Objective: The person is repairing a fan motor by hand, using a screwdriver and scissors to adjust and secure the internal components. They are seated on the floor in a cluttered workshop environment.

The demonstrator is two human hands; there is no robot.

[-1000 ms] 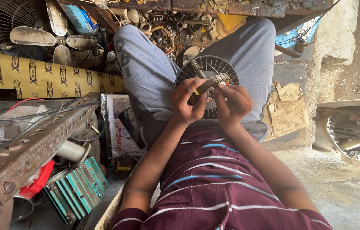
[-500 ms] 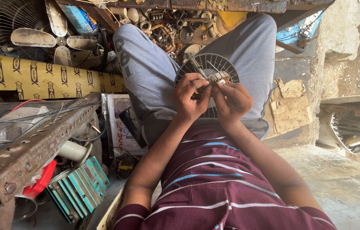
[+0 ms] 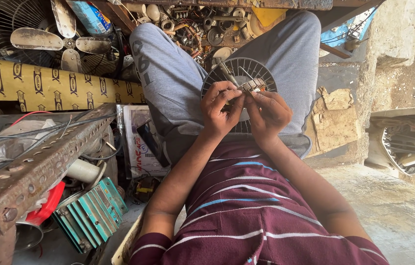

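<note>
— What differs from a second ago?

— Very little. Your left hand [image 3: 221,110] and right hand [image 3: 266,112] stay raised over your lap, meeting at the same small metal part [image 3: 250,86]. The round fan grille [image 3: 247,68] behind them sits a touch higher in the view, and the thin rod [image 3: 228,73] now shows more plainly above your left fingers.

— Where is the part, and how are your fingers set?

— It sits between both hands, in front of the grille and above your grey trousers [image 3: 178,83]. Your left fingers [image 3: 222,93] curl together and pinch its left end; your right fingers [image 3: 261,98] close on its right end. Both hands are clamped on it.

— Which way does it point?

— Its long axis runs roughly left to right across the view, slightly tilted, with the right end a little higher. The rod slants up and to the left, away from you. Finer detail is too small to tell.

— And around you?

— A dusty fan blade [image 3: 53,41] lies at upper left, a rusted perforated angle bar [image 3: 35,167] at left, and a stack of teal laminations [image 3: 92,216] below it.
</note>
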